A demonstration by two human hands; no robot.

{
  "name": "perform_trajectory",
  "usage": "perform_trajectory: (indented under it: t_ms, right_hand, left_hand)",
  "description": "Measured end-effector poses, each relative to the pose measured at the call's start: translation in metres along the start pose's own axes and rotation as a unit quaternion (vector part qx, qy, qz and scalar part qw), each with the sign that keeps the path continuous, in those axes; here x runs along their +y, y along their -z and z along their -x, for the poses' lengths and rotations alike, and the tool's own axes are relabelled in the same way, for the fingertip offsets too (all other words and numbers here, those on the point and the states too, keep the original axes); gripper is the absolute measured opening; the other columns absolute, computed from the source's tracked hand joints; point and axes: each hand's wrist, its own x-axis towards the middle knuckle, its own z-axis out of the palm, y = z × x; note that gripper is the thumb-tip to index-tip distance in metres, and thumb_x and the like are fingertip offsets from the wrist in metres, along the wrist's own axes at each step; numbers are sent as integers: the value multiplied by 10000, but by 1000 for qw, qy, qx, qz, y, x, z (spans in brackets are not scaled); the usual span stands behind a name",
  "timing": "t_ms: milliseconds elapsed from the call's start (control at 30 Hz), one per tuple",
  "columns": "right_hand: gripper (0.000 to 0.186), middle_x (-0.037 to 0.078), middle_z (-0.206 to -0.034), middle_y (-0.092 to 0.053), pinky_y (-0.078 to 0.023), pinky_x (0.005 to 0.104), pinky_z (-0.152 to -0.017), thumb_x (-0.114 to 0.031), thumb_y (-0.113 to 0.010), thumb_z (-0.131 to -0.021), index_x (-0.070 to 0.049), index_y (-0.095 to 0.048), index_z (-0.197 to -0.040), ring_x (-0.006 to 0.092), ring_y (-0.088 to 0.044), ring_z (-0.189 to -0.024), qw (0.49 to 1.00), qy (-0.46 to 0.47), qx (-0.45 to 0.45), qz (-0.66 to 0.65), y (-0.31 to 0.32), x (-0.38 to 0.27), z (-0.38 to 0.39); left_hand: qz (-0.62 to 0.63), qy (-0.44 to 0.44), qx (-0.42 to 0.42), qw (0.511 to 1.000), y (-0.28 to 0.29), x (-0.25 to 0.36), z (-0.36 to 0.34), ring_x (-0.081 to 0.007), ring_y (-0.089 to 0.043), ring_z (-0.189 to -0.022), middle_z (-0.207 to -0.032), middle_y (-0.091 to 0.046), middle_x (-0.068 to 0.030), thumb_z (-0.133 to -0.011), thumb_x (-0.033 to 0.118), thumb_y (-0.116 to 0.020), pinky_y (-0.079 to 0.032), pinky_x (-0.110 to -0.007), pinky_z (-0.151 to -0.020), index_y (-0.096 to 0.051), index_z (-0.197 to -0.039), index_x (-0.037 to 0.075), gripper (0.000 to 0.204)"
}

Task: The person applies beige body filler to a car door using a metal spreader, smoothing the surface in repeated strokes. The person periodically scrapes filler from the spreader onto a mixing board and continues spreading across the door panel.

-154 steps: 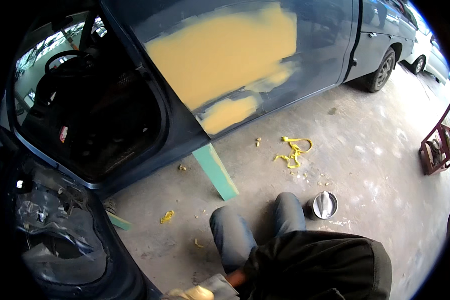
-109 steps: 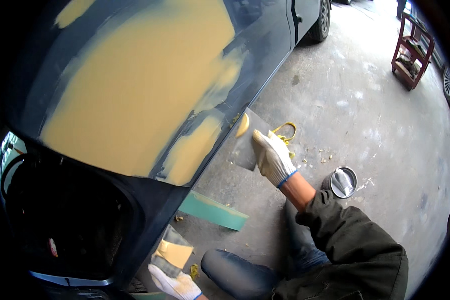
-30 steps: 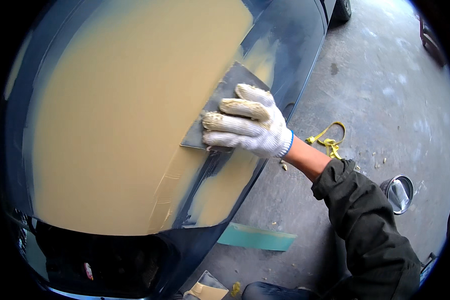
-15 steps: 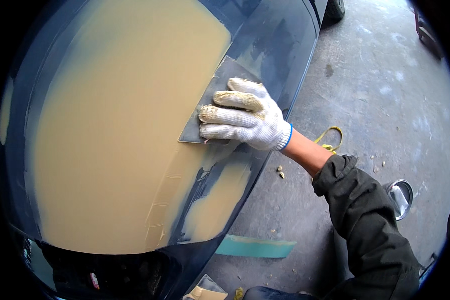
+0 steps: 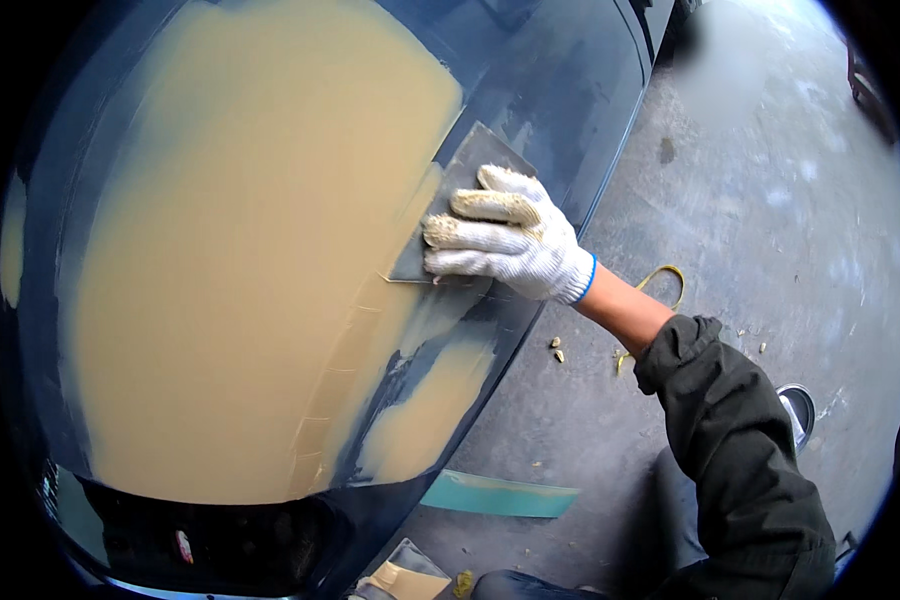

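Note:
My right hand, in a white knitted glove with putty-crusted fingertips, holds a thin grey putty spreader. The fingers lie along the top of the blade; the thumb is hidden. The blade rests against a dark blue car body panel, at the right border of a broad patch of tan putty. Ridges and thin smears run below the blade, beside a smaller putty patch. My left hand is out of view.
A second spreader or plate carrying tan putty shows at the bottom edge. On the concrete floor lie a curved green strip, a yellow strap and small crumbs. A round metal can stands partly behind my sleeve.
My right hand and the spreader have shifted slightly right, toward the panel's edge. A strip of putty that the blade covered now shows at its left.

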Motion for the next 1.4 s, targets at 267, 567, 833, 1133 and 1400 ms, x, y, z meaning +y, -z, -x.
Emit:
perform_trajectory:
  t_ms: [267, 567, 833, 1133, 1400]
  right_hand:
    - [386, 86, -1238, -682, -534, 296, -940, 31, -671, -851, -96, -679, -1215, 199, -677, -1079, 782, -451, -9, -431, 76, -107, 13]
    - [412, 107, -1304, -642, -486, 345, -993, -198, -643, -946, -95, -602, -1343, 248, -641, -1154, 611, -311, -317, -655, 143, -167, -30]
    - [276, 40, -878, -631, -492, 267, -638, -256, -638, -961, -3, -651, -1071, 90, -573, -729, 412, -807, -152, -394, 152, -161, 55]
    - [311, 28, -1003, -690, -491, 239, -826, -55, -645, -908, 25, -639, -1209, 92, -607, -896, 717, -625, 56, -304, 93, -128, -30]
    - [316, 92, -1121, -724, -485, 259, -919, -65, -594, -939, 7, -644, -1244, 120, -648, -1031, 787, -564, 205, -140, 27, -92, -90]
  left_hand:
    - [84, -85, -107, 987, -16, 27, -23, -313, -642, -903, -1021, -656, -203, -963, 210, -598, -531, -388, -783, -616, -1070, -60, 291]
    - [504, 59, -155, 847, -45, 60, -58, -171, -629, -802, -886, -663, -110, -1026, 286, -497, -521, -312, -741, -608, -967, -29, 340]
    - [628, 271, 20, 730, -31, 19, -64, -206, -639, -995, -1091, -627, -115, -1009, 356, -562, -557, -346, -849, -583, -1136, 0, 379]
    - [527, 231, -3, 818, -10, -41, -39, -261, -632, -1055, -1184, -588, -191, -1041, 353, -479, -559, -369, -889, -546, -1246, -67, 473]
    - [547, 226, 26, 806, 16, -57, -49, -295, -604, -1183, -1318, -551, -213, -1039, 374, -448, -533, -385, -974, -480, -1365, -8, 503]
